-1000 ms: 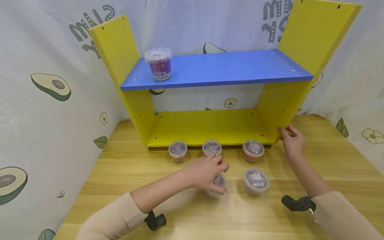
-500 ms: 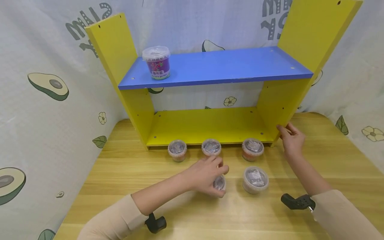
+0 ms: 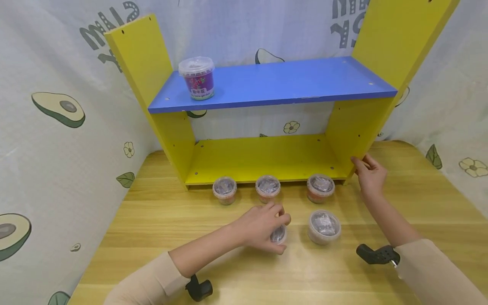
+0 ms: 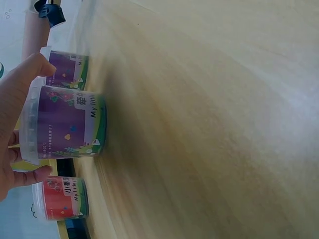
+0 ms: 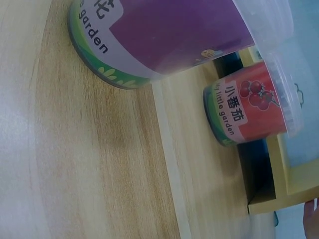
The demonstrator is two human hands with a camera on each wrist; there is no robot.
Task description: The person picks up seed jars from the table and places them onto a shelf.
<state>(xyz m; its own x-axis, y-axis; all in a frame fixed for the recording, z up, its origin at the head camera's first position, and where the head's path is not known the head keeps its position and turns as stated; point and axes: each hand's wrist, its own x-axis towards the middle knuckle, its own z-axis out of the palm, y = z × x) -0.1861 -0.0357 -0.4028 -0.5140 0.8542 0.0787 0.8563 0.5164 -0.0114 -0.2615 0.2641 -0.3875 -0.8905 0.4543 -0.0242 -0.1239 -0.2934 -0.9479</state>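
Around a small lidded tub [image 3: 278,235] in the nearer row, my left hand [image 3: 259,228] has its thumb and fingers spread. The left wrist view shows that purple-labelled tub [image 4: 72,122] standing on the table, with gaps between it and both the thumb and the fingers. My right hand [image 3: 371,178] pinches the lower front edge of the yellow side panel [image 3: 358,135], thumb on the inner face. In the right wrist view, only part of that hand [image 5: 311,219] shows at the panel.
Three tubs [image 3: 225,190] stand along the front of the yellow and blue shelf [image 3: 282,82]. One more [image 3: 324,227] is right of my left hand. A larger-looking purple tub [image 3: 198,78] sits on the blue board's left end. Red-labelled tub [image 5: 244,102] is near the shelf base.
My left hand has shifted slightly toward the near edge of the table, its thumb lower beside the tub. My right hand stays at the panel. The head view has drifted a little.
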